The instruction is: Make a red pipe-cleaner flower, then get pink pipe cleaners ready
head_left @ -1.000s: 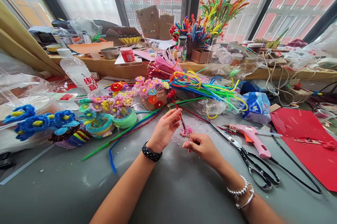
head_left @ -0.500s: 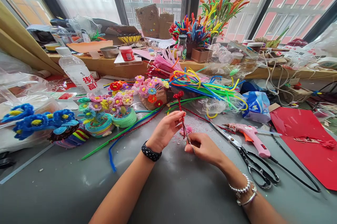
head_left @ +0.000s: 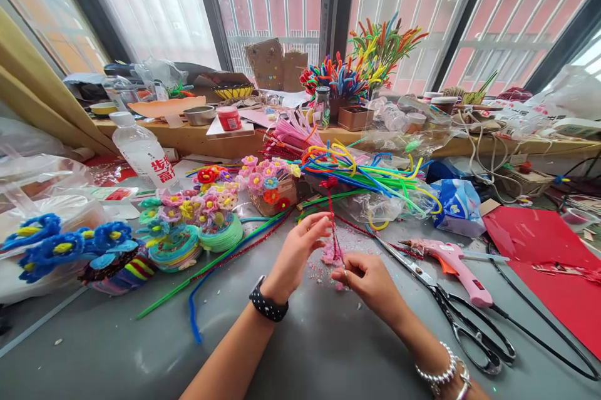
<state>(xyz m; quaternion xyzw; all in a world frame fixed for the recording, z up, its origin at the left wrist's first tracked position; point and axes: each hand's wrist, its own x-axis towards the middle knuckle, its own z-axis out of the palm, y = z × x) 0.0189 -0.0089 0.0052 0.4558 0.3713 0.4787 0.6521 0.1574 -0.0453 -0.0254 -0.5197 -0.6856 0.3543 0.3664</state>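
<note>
A red glittery pipe-cleaner flower (head_left: pixel 329 183) stands upright in front of me on a long twisted red stem. My right hand (head_left: pixel 369 278) is closed in a pinch at the lower end of that stem, where a thin dark wire-like piece shows between thumb and finger. Beside the stem, on its left, my left hand (head_left: pixel 300 250) is raised with the fingers apart and slightly curved. Its fingertips are very close to the stem; I cannot tell whether they touch it. Pink fuzzy scraps (head_left: pixel 331 255) lie on the table behind the hands.
Large black-handled scissors (head_left: pixel 451 306) and a pink glue gun (head_left: pixel 462 268) lie to the right, near red card (head_left: pixel 544 268). Loose pipe cleaners (head_left: pixel 370 168) are heaped behind. Pots of fuzzy flowers (head_left: pixel 173 243) and a plastic bottle (head_left: pixel 141 153) stand left.
My left hand has loosened from the upper stem, its fingers now more spread. My right hand stays pinched at the lower end. The view has tilted slightly upward.
</note>
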